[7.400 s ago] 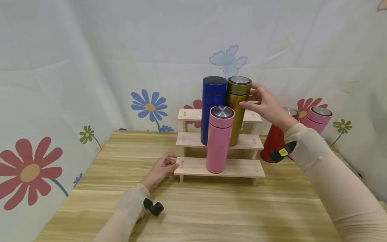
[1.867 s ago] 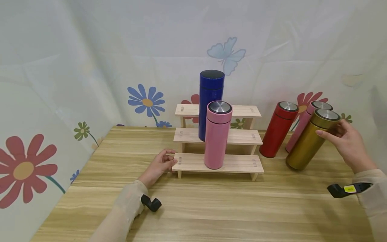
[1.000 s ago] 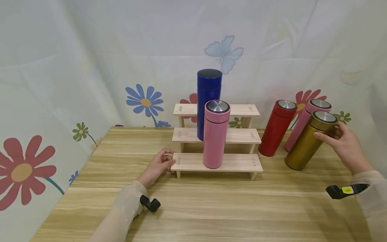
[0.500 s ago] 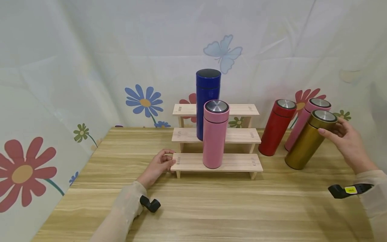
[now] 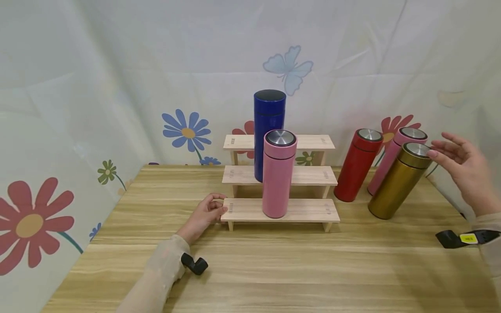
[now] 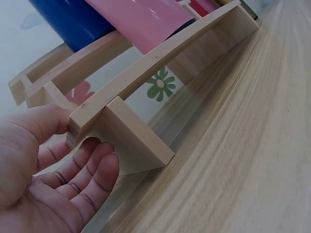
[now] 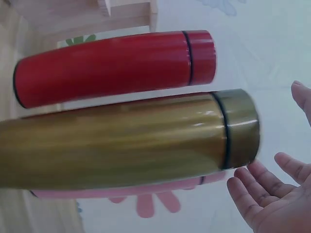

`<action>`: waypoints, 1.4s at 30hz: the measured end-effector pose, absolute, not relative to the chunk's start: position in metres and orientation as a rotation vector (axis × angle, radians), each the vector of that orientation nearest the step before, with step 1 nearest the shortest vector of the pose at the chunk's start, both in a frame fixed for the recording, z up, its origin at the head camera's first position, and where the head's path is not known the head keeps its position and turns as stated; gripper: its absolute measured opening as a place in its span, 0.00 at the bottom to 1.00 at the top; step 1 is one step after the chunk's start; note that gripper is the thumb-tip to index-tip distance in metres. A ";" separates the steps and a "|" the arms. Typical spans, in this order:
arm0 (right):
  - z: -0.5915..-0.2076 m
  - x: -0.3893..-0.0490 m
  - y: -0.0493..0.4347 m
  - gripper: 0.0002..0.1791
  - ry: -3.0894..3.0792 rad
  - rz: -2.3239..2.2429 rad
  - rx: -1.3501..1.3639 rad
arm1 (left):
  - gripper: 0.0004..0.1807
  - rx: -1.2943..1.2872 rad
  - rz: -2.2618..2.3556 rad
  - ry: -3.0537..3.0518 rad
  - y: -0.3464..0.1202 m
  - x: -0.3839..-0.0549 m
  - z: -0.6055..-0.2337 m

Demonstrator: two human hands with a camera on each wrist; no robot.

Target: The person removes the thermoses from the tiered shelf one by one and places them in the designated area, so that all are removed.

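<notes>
My left hand [image 5: 204, 215] holds the left end of the lowest step of a three-tier wooden display stand [image 5: 238, 213]; in the left wrist view the thumb [image 6: 51, 119] is at the board's edge, with curled fingers beneath. A pink thermos [image 5: 278, 182] stands on the lowest step, and a blue thermos [image 5: 269, 121] on the middle one behind it. On the table at the right stands a gold thermos [image 5: 399, 187]. My right hand [image 5: 467, 167] is beside its lid, fingers spread; in the right wrist view nothing is held.
A red thermos [image 5: 358, 167] and a second pink thermos [image 5: 387, 163] stand on the table right of the stand, close to the gold one. A flower-printed cloth [image 5: 129, 65] hangs behind the wooden table [image 5: 254, 269].
The gold thermos has gone from the stand's middle step to the table at the right. My right hand has since released it and drawn back rightward. The left hand stays at the stand.
</notes>
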State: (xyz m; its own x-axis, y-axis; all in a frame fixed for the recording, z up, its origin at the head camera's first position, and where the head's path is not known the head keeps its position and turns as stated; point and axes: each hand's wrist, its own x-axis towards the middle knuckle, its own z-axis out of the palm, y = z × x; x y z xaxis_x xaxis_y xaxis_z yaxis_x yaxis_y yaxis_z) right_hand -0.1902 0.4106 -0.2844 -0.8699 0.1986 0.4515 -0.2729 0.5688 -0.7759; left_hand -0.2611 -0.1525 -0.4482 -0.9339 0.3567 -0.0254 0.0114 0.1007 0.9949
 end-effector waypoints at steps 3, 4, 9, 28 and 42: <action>-0.275 -0.190 0.413 0.31 -2.308 1.224 0.064 | 0.24 0.367 1.913 2.120 -0.152 -0.261 -0.450; -0.272 -0.190 0.413 0.31 -2.309 1.212 0.063 | 0.24 0.366 1.912 2.120 -0.152 -0.260 -0.450; -0.257 -0.191 0.413 0.31 -2.281 1.197 0.079 | 0.23 0.356 1.914 2.123 -0.152 -0.260 -0.451; -0.211 -0.211 0.379 0.34 -2.418 1.131 0.156 | 0.23 0.344 1.927 2.115 -0.153 -0.260 -0.451; -0.190 -0.231 0.347 0.36 -2.578 1.161 0.275 | 0.22 0.366 1.906 2.135 -0.151 -0.263 -0.447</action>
State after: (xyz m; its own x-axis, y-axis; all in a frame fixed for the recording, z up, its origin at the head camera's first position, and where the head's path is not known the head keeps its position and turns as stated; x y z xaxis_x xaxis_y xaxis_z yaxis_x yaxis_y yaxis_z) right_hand -0.2309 0.3469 -0.1901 -0.9367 -0.0508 0.3465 -0.2931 0.6549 -0.6965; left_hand -0.2634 -0.1507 -0.4467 -0.9358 0.3519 -0.0228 0.0172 0.1102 0.9938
